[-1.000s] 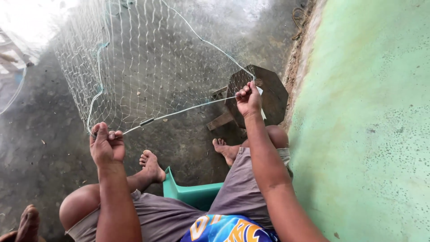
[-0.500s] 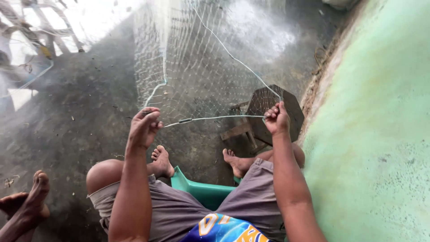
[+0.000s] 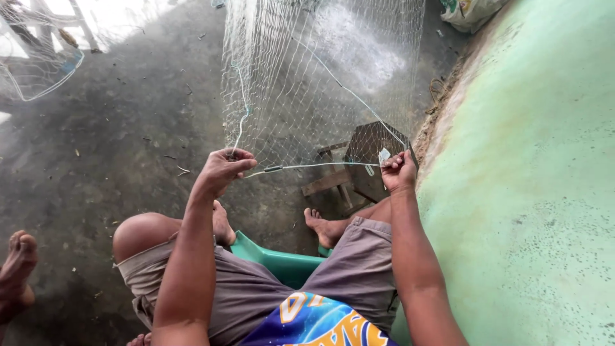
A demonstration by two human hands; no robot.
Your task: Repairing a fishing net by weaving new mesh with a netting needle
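A pale fishing net [image 3: 307, 83] hangs in front of me, stretched upward over the dark floor. My left hand [image 3: 225, 168] pinches the lower edge of the net. My right hand [image 3: 398, 170] grips the same edge line [image 3: 320, 166] and a small white piece. The line runs taut between both hands, with a small dark sleeve on it. I sit on a green plastic chair [image 3: 278, 261], knees apart, bare feet on the floor.
A low dark wooden stool [image 3: 359, 163] stands just behind my right hand. A green painted wall [image 3: 532, 192] fills the right side. Another person's bare foot [image 3: 18, 269] rests at the far left. More netting [image 3: 38, 61] and a sack [image 3: 467, 11] lie at the back.
The view has swung left and down. My hands stay spread on the taut line, the left hand now lower and nearer my knee.
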